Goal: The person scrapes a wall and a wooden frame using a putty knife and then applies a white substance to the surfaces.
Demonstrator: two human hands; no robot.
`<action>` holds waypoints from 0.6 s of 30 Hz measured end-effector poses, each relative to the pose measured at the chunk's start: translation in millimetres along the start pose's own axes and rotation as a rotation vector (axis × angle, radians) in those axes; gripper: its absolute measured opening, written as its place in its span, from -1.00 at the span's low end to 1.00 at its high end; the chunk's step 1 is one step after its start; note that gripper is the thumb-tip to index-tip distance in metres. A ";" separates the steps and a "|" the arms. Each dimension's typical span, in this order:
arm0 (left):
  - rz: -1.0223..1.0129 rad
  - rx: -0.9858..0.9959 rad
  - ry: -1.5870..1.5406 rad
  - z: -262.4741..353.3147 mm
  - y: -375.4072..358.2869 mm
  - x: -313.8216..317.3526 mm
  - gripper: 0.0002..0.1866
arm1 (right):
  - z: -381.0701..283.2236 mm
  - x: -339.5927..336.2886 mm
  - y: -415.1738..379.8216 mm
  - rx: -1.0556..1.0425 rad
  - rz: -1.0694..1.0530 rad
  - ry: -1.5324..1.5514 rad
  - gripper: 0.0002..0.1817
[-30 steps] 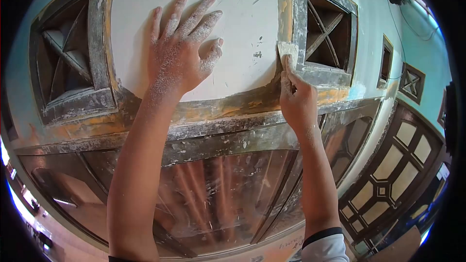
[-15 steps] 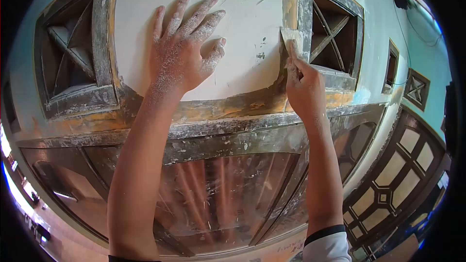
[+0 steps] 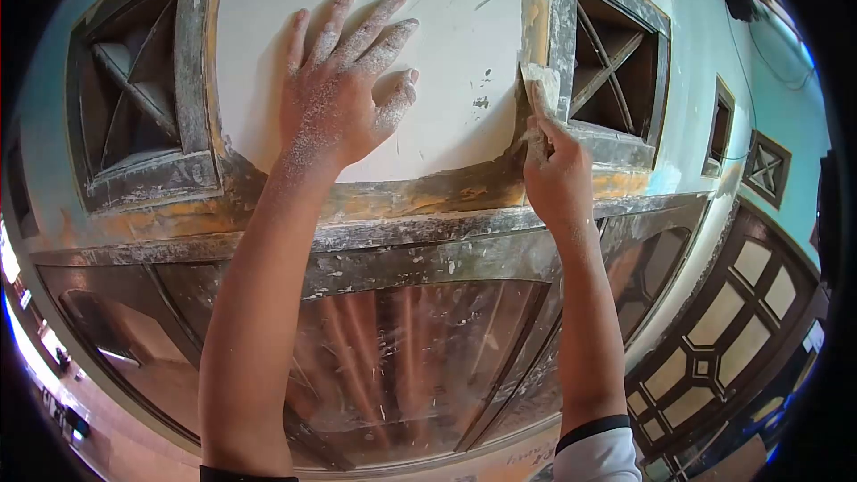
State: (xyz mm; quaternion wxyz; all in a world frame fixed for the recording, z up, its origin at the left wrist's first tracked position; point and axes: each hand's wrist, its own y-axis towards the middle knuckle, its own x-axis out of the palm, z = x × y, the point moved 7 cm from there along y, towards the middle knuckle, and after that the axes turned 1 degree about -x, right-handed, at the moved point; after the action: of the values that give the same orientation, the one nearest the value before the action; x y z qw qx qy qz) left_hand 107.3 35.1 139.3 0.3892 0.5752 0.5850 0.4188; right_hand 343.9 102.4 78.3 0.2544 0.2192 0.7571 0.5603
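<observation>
My left hand (image 3: 335, 103), dusted with white powder, lies flat with spread fingers on a white wall panel (image 3: 437, 45). My right hand (image 3: 560, 161) is closed around a putty knife (image 3: 541, 82), its index finger stretched along the blade. The blade is flat against the strip between the white panel and the right vent frame (image 3: 561, 18). Its handle is mostly hidden in my fist. Bare dark and orange-brown patches (image 3: 464, 187) run along the panel's lower edge.
A second vent (image 3: 138, 80) with crossed bars is at the left. Below run a paint-spattered wooden beam (image 3: 420, 259) and a glass pane (image 3: 402, 366) with curtain folds behind it. A panelled door (image 3: 723, 321) stands at the right.
My right hand and the putty knife have slid slightly down along the strip. My left hand stays on the panel; the view has shifted a little.
</observation>
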 end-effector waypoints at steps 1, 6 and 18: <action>0.000 -0.002 0.007 0.2 -0.3 1.0 -0.48 | 0.6 1.2 -0.4 0.042 -0.023 -0.024 -0.69; -0.004 -0.003 0.003 0.3 1.0 0.3 -0.48 | -2.8 0.4 16.2 0.032 -0.028 0.030 -0.68; -0.025 -0.006 0.008 0.1 0.5 0.6 -0.48 | -4.9 -0.7 25.0 0.043 -0.005 0.077 -0.67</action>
State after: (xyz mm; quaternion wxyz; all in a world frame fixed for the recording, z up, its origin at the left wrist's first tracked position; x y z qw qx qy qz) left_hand 107.6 35.7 139.7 0.3938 0.5650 0.5926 0.4178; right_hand 342.5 105.3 103.6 0.2218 0.2012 0.7787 0.5513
